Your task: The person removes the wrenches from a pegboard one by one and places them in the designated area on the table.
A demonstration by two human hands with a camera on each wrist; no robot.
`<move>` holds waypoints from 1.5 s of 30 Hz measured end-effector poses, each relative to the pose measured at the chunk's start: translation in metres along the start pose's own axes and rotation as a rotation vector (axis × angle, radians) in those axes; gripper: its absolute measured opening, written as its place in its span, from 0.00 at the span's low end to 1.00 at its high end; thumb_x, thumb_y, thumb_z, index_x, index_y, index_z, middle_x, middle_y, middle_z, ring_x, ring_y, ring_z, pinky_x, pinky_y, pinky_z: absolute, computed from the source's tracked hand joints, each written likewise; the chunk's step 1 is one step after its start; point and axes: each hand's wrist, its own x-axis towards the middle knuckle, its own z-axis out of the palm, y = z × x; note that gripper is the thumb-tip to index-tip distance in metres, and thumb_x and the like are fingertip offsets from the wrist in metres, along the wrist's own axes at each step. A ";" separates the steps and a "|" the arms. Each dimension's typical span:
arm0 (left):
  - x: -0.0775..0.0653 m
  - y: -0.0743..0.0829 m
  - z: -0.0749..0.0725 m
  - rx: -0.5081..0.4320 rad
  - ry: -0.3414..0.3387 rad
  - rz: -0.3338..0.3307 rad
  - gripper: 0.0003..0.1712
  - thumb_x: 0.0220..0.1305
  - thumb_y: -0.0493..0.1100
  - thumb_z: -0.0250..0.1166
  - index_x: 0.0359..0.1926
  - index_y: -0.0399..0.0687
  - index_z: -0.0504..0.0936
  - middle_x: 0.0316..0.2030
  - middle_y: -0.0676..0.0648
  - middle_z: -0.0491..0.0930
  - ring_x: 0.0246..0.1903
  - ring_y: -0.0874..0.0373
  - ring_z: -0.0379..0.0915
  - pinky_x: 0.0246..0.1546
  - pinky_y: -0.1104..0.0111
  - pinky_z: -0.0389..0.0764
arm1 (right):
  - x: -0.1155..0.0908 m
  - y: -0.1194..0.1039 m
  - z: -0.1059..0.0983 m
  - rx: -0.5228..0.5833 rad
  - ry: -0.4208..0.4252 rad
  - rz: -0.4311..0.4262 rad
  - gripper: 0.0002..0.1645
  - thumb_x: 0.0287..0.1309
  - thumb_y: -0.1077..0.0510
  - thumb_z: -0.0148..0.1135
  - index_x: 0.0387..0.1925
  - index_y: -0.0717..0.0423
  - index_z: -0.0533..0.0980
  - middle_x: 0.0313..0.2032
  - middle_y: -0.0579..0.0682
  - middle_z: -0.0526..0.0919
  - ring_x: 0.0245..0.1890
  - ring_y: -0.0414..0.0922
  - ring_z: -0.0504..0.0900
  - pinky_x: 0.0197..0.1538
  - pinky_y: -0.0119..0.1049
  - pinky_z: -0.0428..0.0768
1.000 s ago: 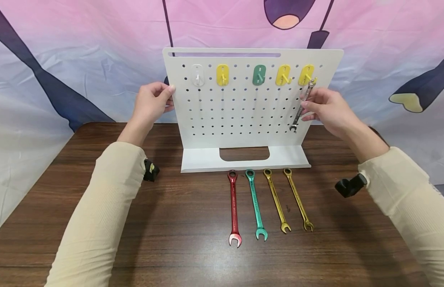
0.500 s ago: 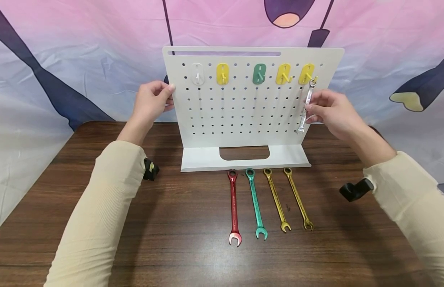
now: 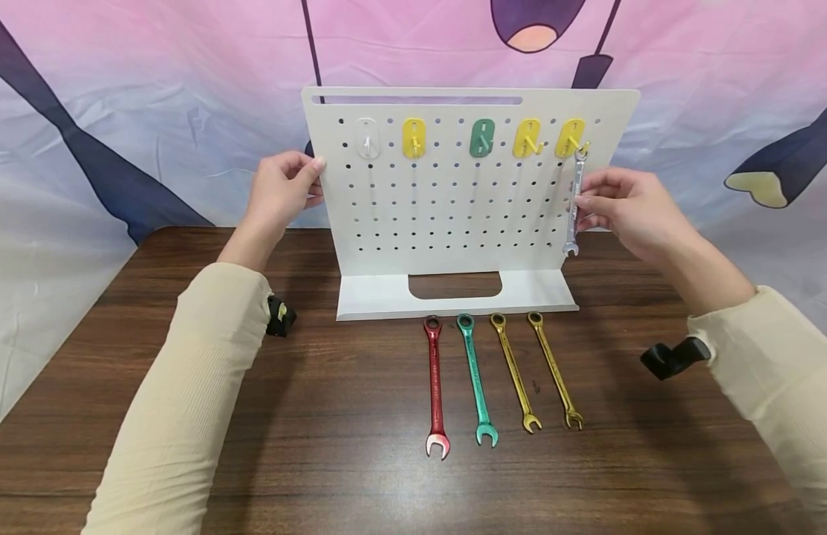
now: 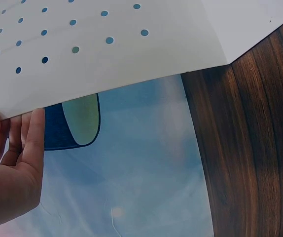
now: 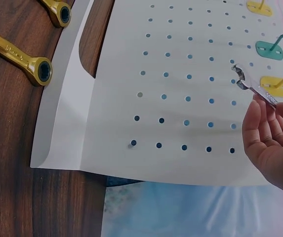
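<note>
In the head view, my right hand (image 3: 630,204) pinches the shank of a silver combination wrench (image 3: 574,212) that hangs nearly upright. Its ring end is at the tip of the rightmost yellow hook (image 3: 570,137); whether the ring is round the hook I cannot tell. The right wrist view shows the wrench's open end (image 5: 241,79) out past the fingers, clear of the board. Thumb and fingers of my left hand (image 3: 282,189) grip the left edge of the white pegboard (image 3: 380,264), as the left wrist view also shows.
Four other hooks line the board's top: white (image 3: 367,139), yellow (image 3: 414,139), green (image 3: 482,139) and yellow (image 3: 527,139). Before the board, on the wooden table (image 3: 346,475), lie a red wrench (image 3: 436,386), a green wrench (image 3: 475,379) and two gold wrenches (image 3: 516,369).
The silver wrench has swung from a slant to nearly upright, its lower end moving right. My right hand has shifted slightly right with it. The left hand stays on the board's edge.
</note>
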 end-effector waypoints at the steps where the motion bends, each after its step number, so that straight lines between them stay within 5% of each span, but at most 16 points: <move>1: 0.000 0.000 0.000 -0.001 0.000 0.000 0.17 0.64 0.51 0.56 0.37 0.40 0.75 0.31 0.48 0.71 0.31 0.61 0.72 0.42 0.69 0.81 | -0.001 0.000 0.000 -0.007 0.001 -0.002 0.05 0.58 0.71 0.54 0.38 0.70 0.71 0.29 0.53 0.79 0.25 0.45 0.79 0.31 0.30 0.81; 12: -0.001 0.001 0.001 0.006 0.005 0.014 0.16 0.64 0.50 0.55 0.36 0.39 0.75 0.30 0.48 0.71 0.30 0.61 0.72 0.41 0.70 0.81 | -0.006 -0.006 -0.001 0.064 0.004 -0.024 0.07 0.56 0.72 0.57 0.38 0.64 0.75 0.30 0.55 0.80 0.26 0.44 0.79 0.31 0.30 0.81; 20: -0.001 0.000 0.002 0.019 0.002 0.012 0.17 0.64 0.51 0.55 0.37 0.39 0.75 0.30 0.48 0.71 0.30 0.61 0.73 0.41 0.69 0.81 | -0.008 -0.009 -0.004 0.066 0.011 -0.024 0.19 0.56 0.72 0.57 0.49 0.74 0.66 0.30 0.55 0.79 0.27 0.44 0.79 0.31 0.30 0.81; 45: 0.000 -0.001 0.000 0.006 0.006 0.019 0.17 0.64 0.51 0.56 0.37 0.39 0.76 0.30 0.49 0.72 0.30 0.62 0.73 0.41 0.69 0.81 | -0.014 -0.016 -0.009 0.112 0.005 -0.026 0.23 0.52 0.72 0.61 0.50 0.62 0.68 0.27 0.55 0.80 0.24 0.46 0.78 0.29 0.30 0.80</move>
